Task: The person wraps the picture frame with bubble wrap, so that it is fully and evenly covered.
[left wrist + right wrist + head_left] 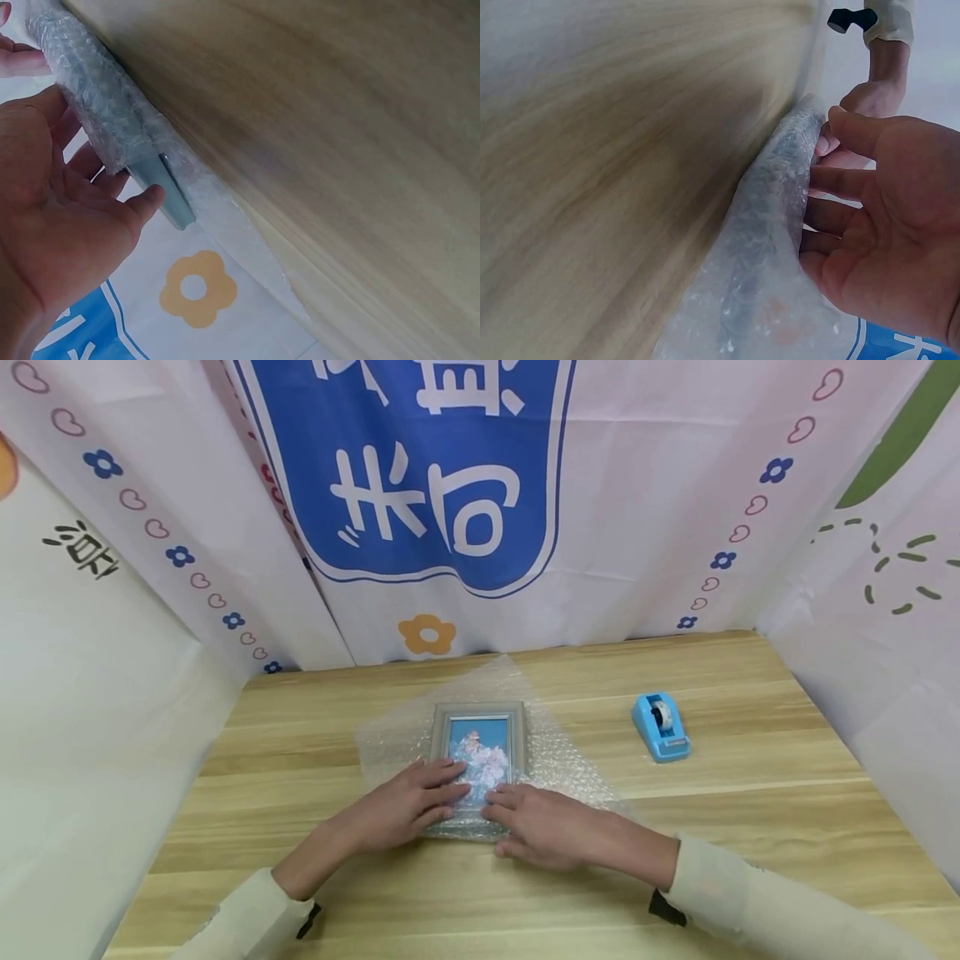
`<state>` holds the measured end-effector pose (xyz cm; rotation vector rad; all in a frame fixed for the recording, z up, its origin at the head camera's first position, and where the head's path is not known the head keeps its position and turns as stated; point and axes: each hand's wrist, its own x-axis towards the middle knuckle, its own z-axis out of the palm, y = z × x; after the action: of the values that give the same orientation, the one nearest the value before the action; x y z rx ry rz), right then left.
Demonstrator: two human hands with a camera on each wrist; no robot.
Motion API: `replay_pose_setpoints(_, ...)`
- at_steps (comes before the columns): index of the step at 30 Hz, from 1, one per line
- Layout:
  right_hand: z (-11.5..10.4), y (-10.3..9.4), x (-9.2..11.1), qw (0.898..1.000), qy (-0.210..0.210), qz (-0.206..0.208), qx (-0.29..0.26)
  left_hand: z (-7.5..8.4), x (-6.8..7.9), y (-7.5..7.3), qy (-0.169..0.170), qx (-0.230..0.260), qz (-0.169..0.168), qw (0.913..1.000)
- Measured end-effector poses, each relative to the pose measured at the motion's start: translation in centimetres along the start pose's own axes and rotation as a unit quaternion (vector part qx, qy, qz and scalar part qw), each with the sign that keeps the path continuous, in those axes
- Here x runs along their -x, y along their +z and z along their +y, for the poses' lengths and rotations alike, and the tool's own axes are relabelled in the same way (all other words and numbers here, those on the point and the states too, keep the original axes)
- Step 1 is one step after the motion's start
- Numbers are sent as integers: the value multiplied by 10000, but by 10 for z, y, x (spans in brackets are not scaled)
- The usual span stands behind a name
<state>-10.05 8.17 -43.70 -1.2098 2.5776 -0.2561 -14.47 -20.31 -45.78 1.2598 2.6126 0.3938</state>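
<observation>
Left hand [412, 802] and right hand [543, 828], fingers extended, press bubble wrap [553, 745] over the picture frame [480, 745]; folding from the table's [750, 827] back edge likely follows.

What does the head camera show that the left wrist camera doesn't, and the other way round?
Only the head view shows the tape dispenser, the picture inside the frame and both sleeves. Only the left wrist view shows the palm side of the left hand. Both show that hand, part of the frame, the bubble wrap, the table and the orange flower on the curtain.
</observation>
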Motion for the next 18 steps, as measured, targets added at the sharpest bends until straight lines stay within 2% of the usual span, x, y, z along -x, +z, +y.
replay_pose_setpoints(6,-6,0,2,9999,15,-112,-87,6,5,1,-29,-280,40,9996)
replay_pose_setpoints(12,-6,-2,5,9997,-43,-170,-169,10,8,3,-77,-275,79,9996)
replay_pose_setpoints(15,1,-7,4,9983,-111,-271,-500,9,8,3,-43,-249,123,9996)
replay_pose_setpoints(18,15,-18,-3,9930,-188,-309,-1120,9,7,3,23,-194,170,9997)
